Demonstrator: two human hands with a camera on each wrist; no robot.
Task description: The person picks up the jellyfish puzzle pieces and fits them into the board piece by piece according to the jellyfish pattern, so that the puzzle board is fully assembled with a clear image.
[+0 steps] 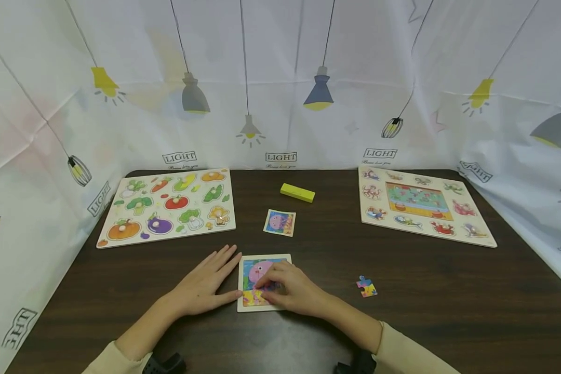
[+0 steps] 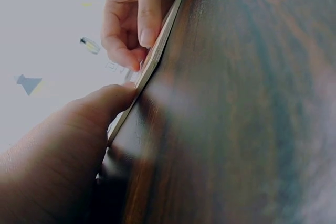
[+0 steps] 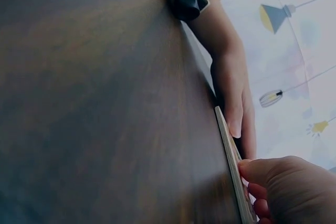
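Observation:
A small square jigsaw puzzle in a pale wooden frame [image 1: 241,308] lies on the dark table, showing a pink cartoon figure over yellow pieces. My left hand [image 1: 204,287] rests spread out along the frame's left side, thumb at its lower left edge and index fingertip by the upper left corner. Over the right half of the puzzle, my right hand [image 1: 295,290] bends its thumb and fingertips down onto a puzzle piece in the lower middle; the palm hides that side. One loose puzzle piece [image 1: 366,286], pink, blue and yellow, lies to the right.
Behind the frame are a small picture card [image 1: 279,223] and a yellow block [image 1: 297,192]. A vegetable puzzle board [image 1: 168,208] lies at the back left, a sea-animal puzzle board [image 1: 425,205] at the back right. A white lamp-print curtain [image 1: 280,67] hangs around the table.

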